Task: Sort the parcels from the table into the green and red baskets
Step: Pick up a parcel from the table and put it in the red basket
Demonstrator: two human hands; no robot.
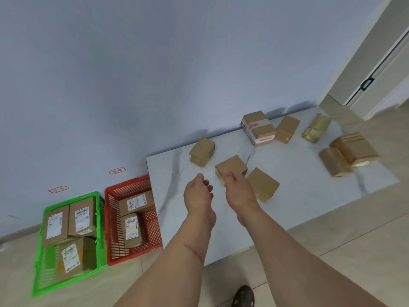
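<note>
Both hands reach over the table (298, 185) toward a parcel (231, 166) near its middle. The left hand (198, 192) is loosely open and empty just left of it; the right hand (240, 188), fingers loosely curled, overlaps its near edge; whether it grips is unclear. Green basket (38, 273) and red basket (110, 258) sit left of the table.

Parcels on the table (287, 173), ahead of the hands: nine
Parcels in the green basket (42, 258), left of the hands: three
Parcels in the red basket (110, 218): two
Wall labels: two
</note>
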